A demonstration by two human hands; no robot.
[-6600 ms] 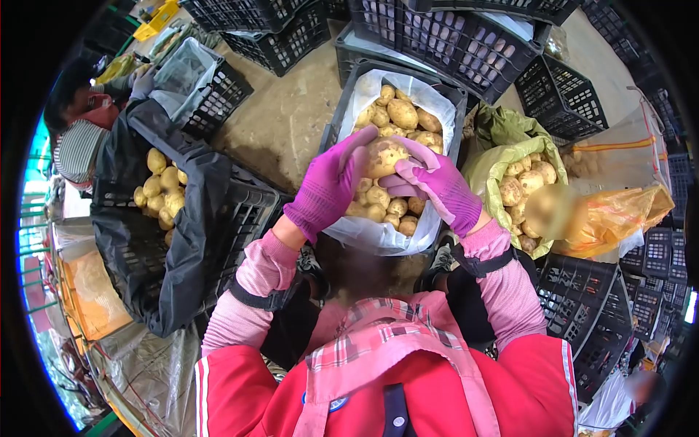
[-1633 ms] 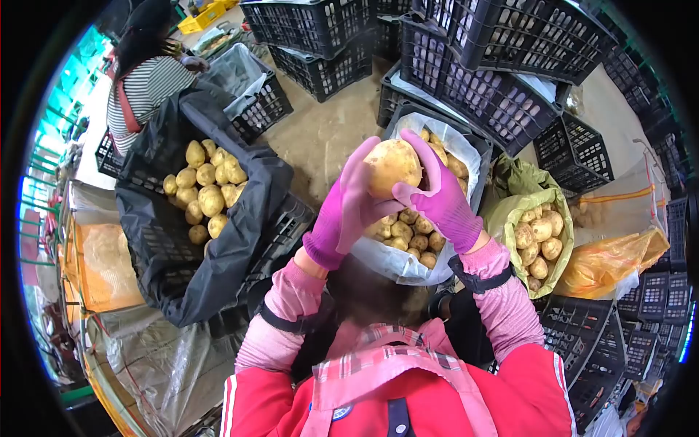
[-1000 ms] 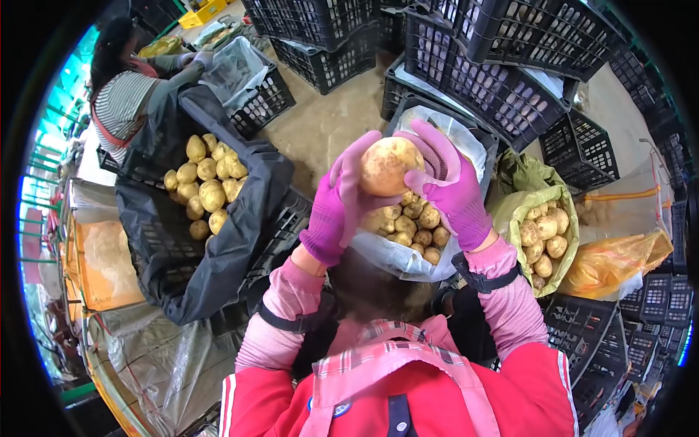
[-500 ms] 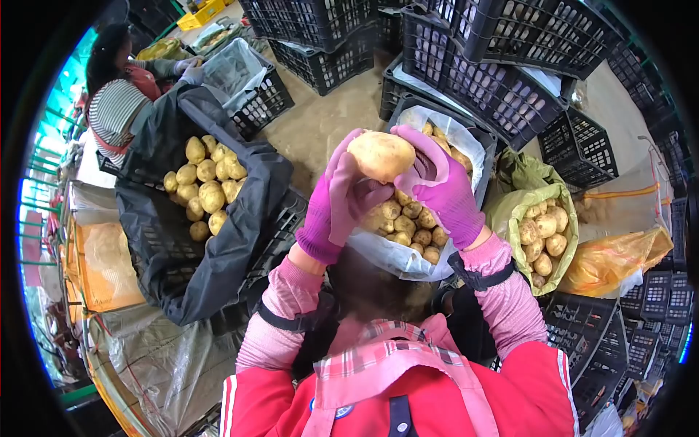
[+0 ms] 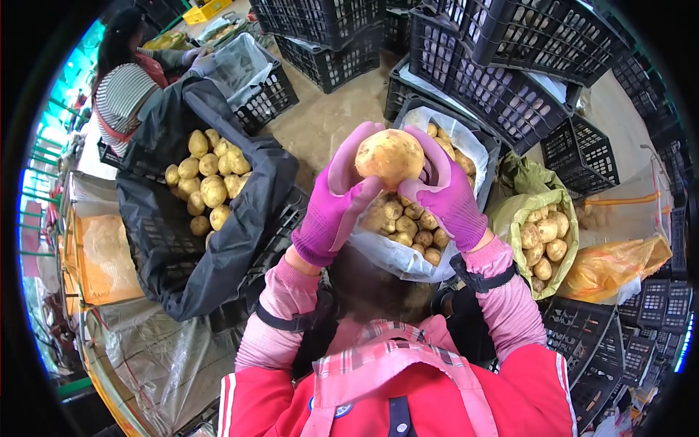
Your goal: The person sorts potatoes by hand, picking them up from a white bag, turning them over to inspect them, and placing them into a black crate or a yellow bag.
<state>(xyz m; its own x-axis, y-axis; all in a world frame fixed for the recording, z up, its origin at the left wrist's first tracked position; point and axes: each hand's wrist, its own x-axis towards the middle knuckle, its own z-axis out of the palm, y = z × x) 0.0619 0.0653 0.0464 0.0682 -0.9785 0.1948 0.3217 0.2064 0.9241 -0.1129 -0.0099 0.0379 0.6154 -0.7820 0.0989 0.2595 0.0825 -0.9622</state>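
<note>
Between my two gloved hands I hold one large pale potato [image 5: 390, 157], raised above a lined crate. My left hand [image 5: 342, 197], in a pink and purple glove, is closed on its left side with the thumb below. On the right side, my right hand [image 5: 448, 193] grips it the same way. Beneath them, more potatoes [image 5: 415, 229] lie in the crate, whose white plastic liner [image 5: 393, 256] folds over the near edge. My hands and the potato hide part of that crate.
Left stands a crate with a black liner [image 5: 269, 197] and potatoes [image 5: 211, 182]. Right is a green sack [image 5: 510, 218] of potatoes beside an orange bag [image 5: 615, 269]. Stacked black crates [image 5: 488, 80] rise ahead. A person [image 5: 124, 80] sits at the upper left near a lined crate [image 5: 266, 95].
The potato has turned in my hands and shifted slightly right. My left thumb has come round to its lower front. The view has moved a little.
</note>
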